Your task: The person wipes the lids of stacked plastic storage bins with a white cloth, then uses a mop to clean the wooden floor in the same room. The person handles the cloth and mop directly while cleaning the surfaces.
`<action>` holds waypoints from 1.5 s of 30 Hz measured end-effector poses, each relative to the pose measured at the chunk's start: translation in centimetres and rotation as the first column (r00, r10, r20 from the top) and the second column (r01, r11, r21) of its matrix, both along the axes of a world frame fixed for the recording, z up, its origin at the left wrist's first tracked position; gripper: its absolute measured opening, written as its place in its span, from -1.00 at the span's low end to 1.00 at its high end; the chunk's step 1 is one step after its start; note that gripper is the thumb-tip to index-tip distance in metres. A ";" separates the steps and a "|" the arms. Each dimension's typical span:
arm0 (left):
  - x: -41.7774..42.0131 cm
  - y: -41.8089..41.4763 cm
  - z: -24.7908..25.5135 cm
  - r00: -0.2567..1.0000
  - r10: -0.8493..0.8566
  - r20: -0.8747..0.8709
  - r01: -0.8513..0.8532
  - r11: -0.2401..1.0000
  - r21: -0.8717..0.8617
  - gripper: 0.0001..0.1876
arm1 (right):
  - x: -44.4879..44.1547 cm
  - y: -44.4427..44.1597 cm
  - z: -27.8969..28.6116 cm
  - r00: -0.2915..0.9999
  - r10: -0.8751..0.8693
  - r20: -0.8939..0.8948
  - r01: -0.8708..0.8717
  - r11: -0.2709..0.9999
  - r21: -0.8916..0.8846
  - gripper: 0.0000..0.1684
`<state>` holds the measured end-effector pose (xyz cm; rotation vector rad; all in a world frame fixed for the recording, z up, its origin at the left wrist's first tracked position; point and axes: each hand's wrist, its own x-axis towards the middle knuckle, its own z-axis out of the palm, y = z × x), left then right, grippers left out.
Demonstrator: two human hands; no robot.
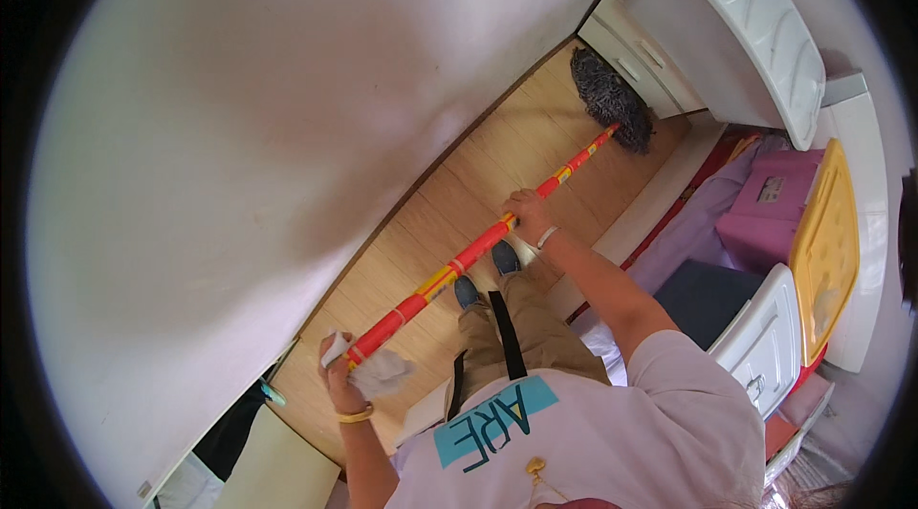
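My left hand [340, 373], with a yellow bracelet at the wrist, is closed around the top end of a red and yellow mop handle [409, 308]. A crumpled white cloth or tissue [381, 373] is in the same hand and hangs beside the handle. Farther down the pole, my right hand [529, 216] grips it near the middle. The handle slants away to a dark grey fringed mop head [609, 100], which lies on the wood-plank floor [423, 222] against a white drawer unit [631, 57]. My shoes [505, 257] stand on the floor below the pole.
A white wall [251, 150] with dark skirting runs along the left. On the right, a pink storage box [767, 204], a yellow lid [825, 251] and a white-lidded dark box [706, 301] sit on a low bed-like surface with purple fabric [688, 222]. A doorway [237, 430] opens at lower left.
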<state>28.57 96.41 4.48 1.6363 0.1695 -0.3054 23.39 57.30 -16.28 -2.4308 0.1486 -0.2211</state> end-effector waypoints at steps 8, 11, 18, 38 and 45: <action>-0.1 -4.0 -0.1 0.914 0.356 -0.193 -0.378 0.921 -0.095 -0.59 | 1.3 -0.3 -2.4 0.998 -0.002 -0.061 0.004 0.999 0.034 -0.73; 0.9 -2.3 -1.3 0.984 0.086 -0.155 -0.111 0.981 -0.160 -0.62 | 2.5 -0.7 -2.3 1.000 -0.018 0.004 0.018 0.999 0.043 -0.72; 0.3 -7.4 -4.3 0.979 0.088 -0.185 -0.130 0.964 -0.232 -0.53 | 6.9 -5.7 -5.8 0.999 0.022 0.035 -0.018 0.994 -0.105 -0.81; -7.4 9.6 2.3 0.975 0.190 -0.112 -0.193 0.981 -0.014 -0.61 | 3.3 14.3 -4.9 0.911 0.375 -0.171 -0.398 0.908 -0.131 -0.88; -14.4 25.7 10.7 0.918 0.388 0.074 -0.389 0.921 -0.006 -0.31 | 0.0 32.7 -0.3 0.801 0.571 -0.180 -0.566 0.820 0.083 -0.80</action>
